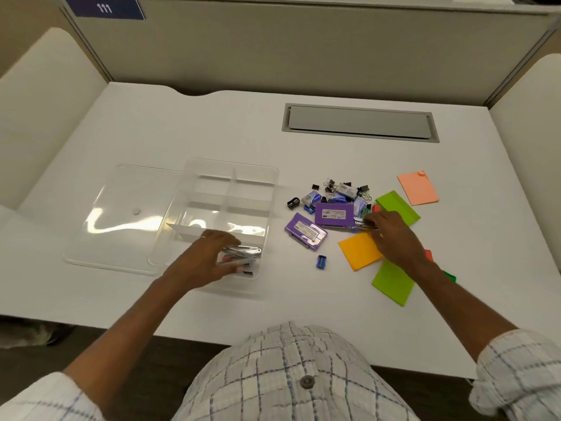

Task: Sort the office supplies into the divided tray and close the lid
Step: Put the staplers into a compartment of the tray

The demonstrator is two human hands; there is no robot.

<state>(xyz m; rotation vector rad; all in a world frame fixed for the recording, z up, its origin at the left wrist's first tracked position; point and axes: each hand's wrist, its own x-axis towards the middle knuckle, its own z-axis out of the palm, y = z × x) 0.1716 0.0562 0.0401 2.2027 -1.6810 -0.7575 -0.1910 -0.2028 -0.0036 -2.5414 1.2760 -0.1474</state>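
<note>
I look down on a flat white desk top (pixel 151 132) that spreads out under the left hand's fingers (pixel 230 238) and the right hand's fingers (pixel 375 218). Beyond the right hand's fingers, well apart from them toward the back, a long grey rectangular hatch (pixel 359 122) sits flush in the desk. Farther back stands a plain beige partition wall (pixel 303 50). High beyond the left hand's fingers, at the wall's top corner, I see a dark blue label (pixel 104 8) with white marks like 111. A cream curved side panel (pixel 39 101) rises far left of the left hand's fingers, and a matching cream panel (pixel 534 95) far right of the right hand's fingers. Nearer me than either, dark floor (pixel 170 350) shows below the desk edge.
</note>
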